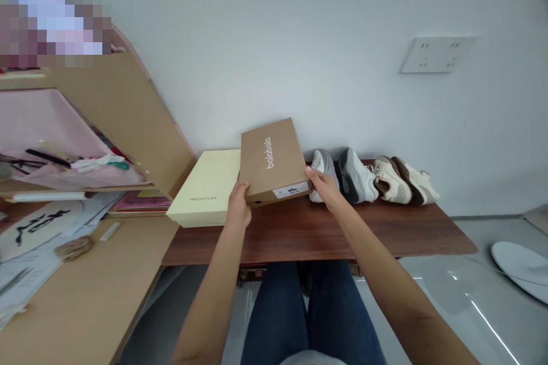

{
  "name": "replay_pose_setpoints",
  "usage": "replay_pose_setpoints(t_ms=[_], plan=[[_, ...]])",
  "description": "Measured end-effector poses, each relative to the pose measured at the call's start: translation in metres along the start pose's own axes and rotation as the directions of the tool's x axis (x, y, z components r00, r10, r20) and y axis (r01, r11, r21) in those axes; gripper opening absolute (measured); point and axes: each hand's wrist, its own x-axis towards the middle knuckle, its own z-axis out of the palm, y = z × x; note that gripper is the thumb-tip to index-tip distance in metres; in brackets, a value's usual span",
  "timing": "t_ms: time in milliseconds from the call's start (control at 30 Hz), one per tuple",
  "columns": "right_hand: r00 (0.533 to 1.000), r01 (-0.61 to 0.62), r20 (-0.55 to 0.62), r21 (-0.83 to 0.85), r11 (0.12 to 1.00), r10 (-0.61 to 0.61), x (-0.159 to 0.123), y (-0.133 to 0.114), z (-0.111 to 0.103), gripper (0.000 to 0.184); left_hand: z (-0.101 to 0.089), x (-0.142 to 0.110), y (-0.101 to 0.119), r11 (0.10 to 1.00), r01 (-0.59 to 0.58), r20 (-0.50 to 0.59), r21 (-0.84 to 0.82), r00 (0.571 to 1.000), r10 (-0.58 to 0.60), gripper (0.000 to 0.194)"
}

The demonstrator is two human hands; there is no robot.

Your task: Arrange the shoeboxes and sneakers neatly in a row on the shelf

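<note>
Between my two hands is a brown shoebox [274, 159] marked "balabala", tilted, with a white label on its near side. My left hand [238, 205] is closed on its near left corner. At the near right corner my right hand [321, 183] grips it, thumb on top. Left of it a pale yellow box [209, 182] lettered "MEIZHIYUAN" lies on the dark wooden bench [299, 234]; the brown box overlaps its right edge. To the right stand a pair of white and grey sneakers [359, 179] and a pair of cream and brown shoes [396, 179].
At left is a desk [115, 268] with papers, a brown bundle [73, 247] and a pink organiser [38, 120] holding pens. A wall [257, 40] with a socket plate [439, 55] rises behind the bench. A white round object [520, 268] is on the floor at right.
</note>
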Motion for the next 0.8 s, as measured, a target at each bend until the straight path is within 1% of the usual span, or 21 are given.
replay_pose_setpoints(t_ms=[100, 167, 233, 300, 400, 500, 667, 800], plan=[[0.999, -0.049, 0.002, 0.028, 0.998, 0.049, 0.002, 0.011, 0.003, 0.057, -0.001, 0.004, 0.009, 0.997, -0.051, 0.049, 0.065, 0.998, 0.048, 0.041], [0.996, -0.092, 0.0, 0.051, 0.994, 0.092, 0.003, 0.018, 0.005, 0.054, -0.002, 0.005, 0.01, 0.994, -0.061, 0.053, 0.091, 0.997, 0.057, 0.041], [0.988, -0.155, 0.035, 0.072, 0.985, 0.153, 0.004, 0.023, 0.007, 0.053, -0.003, 0.007, 0.009, 0.993, -0.056, 0.045, 0.104, 0.998, 0.052, 0.04], [0.976, -0.214, 0.062, 0.083, 0.973, 0.209, 0.004, 0.028, 0.008, 0.051, -0.005, 0.008, 0.005, 0.991, -0.038, 0.031, 0.125, 0.999, 0.034, 0.038], [0.963, -0.27, 0.045, 0.087, 0.959, 0.267, 0.002, 0.037, 0.011, 0.047, -0.008, 0.011, -0.002, 0.985, 0.003, -0.004, 0.171, 1.0, -0.002, 0.035], [0.957, -0.292, 0.033, 0.112, 0.95, 0.29, -0.001, 0.047, 0.014, 0.044, -0.011, 0.013, -0.009, 0.979, 0.038, -0.02, 0.201, 0.999, -0.035, 0.035], [0.946, -0.323, 0.038, 0.131, 0.937, 0.321, -0.007, 0.062, 0.02, 0.042, -0.019, 0.017, -0.019, 0.974, 0.061, -0.018, 0.216, 0.998, -0.059, 0.036], [0.936, -0.352, 0.043, 0.139, 0.926, 0.35, -0.009, 0.071, 0.025, 0.044, -0.025, 0.019, -0.028, 0.973, 0.066, -0.067, 0.223, 0.996, -0.052, 0.039]])
